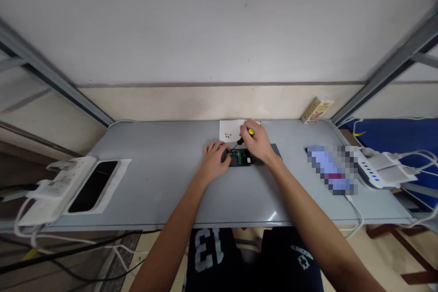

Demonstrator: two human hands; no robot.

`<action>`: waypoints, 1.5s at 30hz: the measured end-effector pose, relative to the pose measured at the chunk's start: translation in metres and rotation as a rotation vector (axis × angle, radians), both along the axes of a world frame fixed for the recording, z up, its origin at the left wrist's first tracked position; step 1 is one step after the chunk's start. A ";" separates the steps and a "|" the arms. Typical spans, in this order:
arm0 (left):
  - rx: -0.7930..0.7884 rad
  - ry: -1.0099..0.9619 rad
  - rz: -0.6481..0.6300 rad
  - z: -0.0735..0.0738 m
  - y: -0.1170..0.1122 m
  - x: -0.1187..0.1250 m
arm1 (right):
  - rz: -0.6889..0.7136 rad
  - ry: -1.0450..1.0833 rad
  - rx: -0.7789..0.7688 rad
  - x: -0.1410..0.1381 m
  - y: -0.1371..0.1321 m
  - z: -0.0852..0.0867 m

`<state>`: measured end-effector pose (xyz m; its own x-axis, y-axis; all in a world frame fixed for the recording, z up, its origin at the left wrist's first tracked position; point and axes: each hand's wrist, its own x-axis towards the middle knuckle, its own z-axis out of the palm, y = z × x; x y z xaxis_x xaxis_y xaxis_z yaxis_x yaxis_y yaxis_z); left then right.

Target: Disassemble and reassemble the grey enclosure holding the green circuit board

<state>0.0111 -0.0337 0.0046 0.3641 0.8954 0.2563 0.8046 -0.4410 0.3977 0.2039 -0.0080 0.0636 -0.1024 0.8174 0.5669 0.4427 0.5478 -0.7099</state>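
A small black device [240,158] with a green circuit board showing lies on the grey table [164,178]. My left hand [214,160] rests curled against its left end and holds it down. My right hand [260,143] is closed around a screwdriver [246,136] with a yellow and black handle. The tip points down at the board. Behind the device lies a white sheet of paper [230,130] with a few tiny dark screws on it.
A phone [92,185] lies face up on a white sheet at the left, beside a white power strip [51,191]. At the right are a blurred-out object [330,169], a white charger hub [379,171] with cables, and a small carton [317,109] against the wall.
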 end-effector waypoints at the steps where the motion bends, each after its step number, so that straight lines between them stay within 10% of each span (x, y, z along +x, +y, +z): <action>1: -0.002 -0.001 0.001 0.000 0.000 0.000 | 0.053 0.013 -0.029 -0.005 0.006 0.006; 12: 0.014 0.006 0.019 -0.001 0.001 -0.001 | 0.501 0.847 -0.355 -0.035 0.017 -0.007; 16: -0.015 0.023 0.008 -0.001 0.002 -0.001 | 0.464 0.963 -0.383 -0.035 0.012 -0.005; 45: -0.066 -0.008 -0.023 0.005 0.002 0.000 | 0.464 0.935 -0.439 -0.015 0.016 -0.009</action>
